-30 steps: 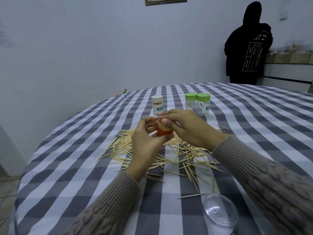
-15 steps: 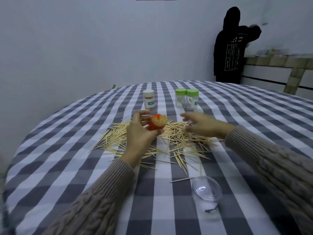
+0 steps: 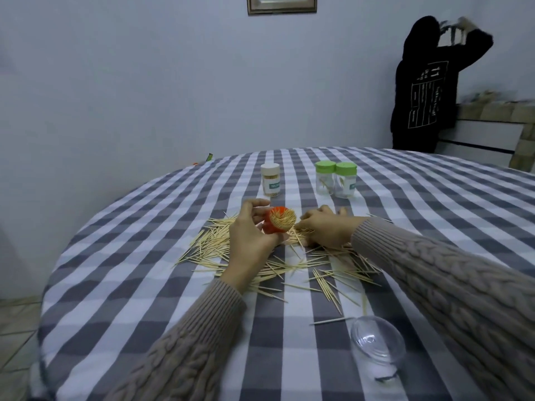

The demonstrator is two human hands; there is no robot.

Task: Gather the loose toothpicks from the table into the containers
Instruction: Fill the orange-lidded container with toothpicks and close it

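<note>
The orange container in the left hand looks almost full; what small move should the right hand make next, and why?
Probably the right hand should pinch a few loose toothpicks under its fingers and lift them to the orange container. The left hand holds it tilted, mouth toward the right hand, already packed with toothpicks, so only a small bunch is likely to fit. Many remain on the table.

Both my arms are covered in a beige-taupe knitted sweater. Left sleeve [image 3: 185, 342] enters from about 7 o'clock: thick cable-knit braids along the forearm, changing to a fine vertical ribbed cuff at the wrist. Right sleeve [image 3: 451, 287] enters from about 4 o'clock: same yarn, same chunky cable pattern, same ribbed cuff. Left hand [image 3: 249, 235] and right hand [image 3: 324, 227] are bare: no gloves visible.
</note>
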